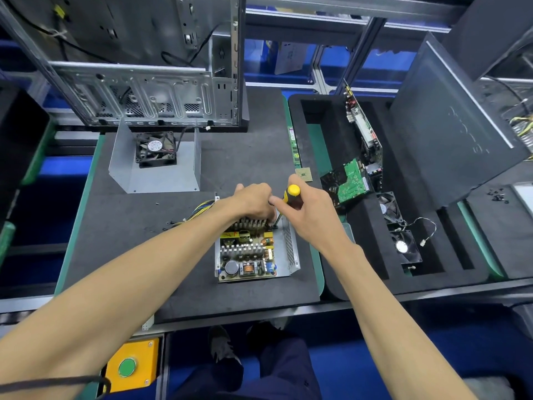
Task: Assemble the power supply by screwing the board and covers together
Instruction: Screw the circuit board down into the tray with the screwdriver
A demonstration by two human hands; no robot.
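on the dark foam mat (121, 226) (green-edged bench), right hand (305, 215) grips the screwdriver (291, 194); left hand (253, 202) fingers curl over the board (248, 255).

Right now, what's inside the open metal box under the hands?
A circuit board with heatsinks, coils and a capacitor lies in the metal box. The left hand covers its far end, where the screwdriver in the right hand points.

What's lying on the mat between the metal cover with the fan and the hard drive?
In the head view, a small square CPU chip lies between the cover and the hard drive.
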